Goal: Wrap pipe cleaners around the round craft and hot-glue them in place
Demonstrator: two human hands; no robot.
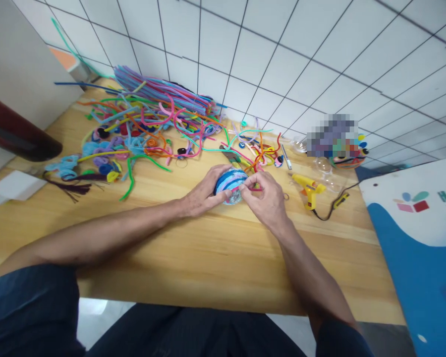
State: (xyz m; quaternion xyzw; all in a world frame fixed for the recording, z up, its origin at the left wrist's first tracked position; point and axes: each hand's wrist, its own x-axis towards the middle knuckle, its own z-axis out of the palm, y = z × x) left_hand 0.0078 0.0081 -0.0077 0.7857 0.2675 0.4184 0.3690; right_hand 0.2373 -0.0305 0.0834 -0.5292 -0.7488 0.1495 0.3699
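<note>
My left grip (204, 193) is closed round the side of the striped ball (230, 179), which sits between my hands near the middle of the table (208, 258), while my right grip (266, 198) has thumb and forefinger pinched together on a pinkish-red strand (259, 189) at the ball's near right side. To do this well, I would judge, the left fingers should steady the ball without crushing it, and the right should press the strand down a little at a time, snug against the neighbouring blue and lilac bands, leaving no gap over the paler patch facing me. Whether the strand is stuck down under my fingertips, I cannot tell. For room, the bare wood between my forearms runs back to the front edge, so drawing the ball towards me is the easy way. Beyond it, loose stem pieces (265, 154) crowd close; to the right, the yellow glue gun (309, 188) and its cord (326, 212) limit how far my elbow and wrist can swing.
</note>
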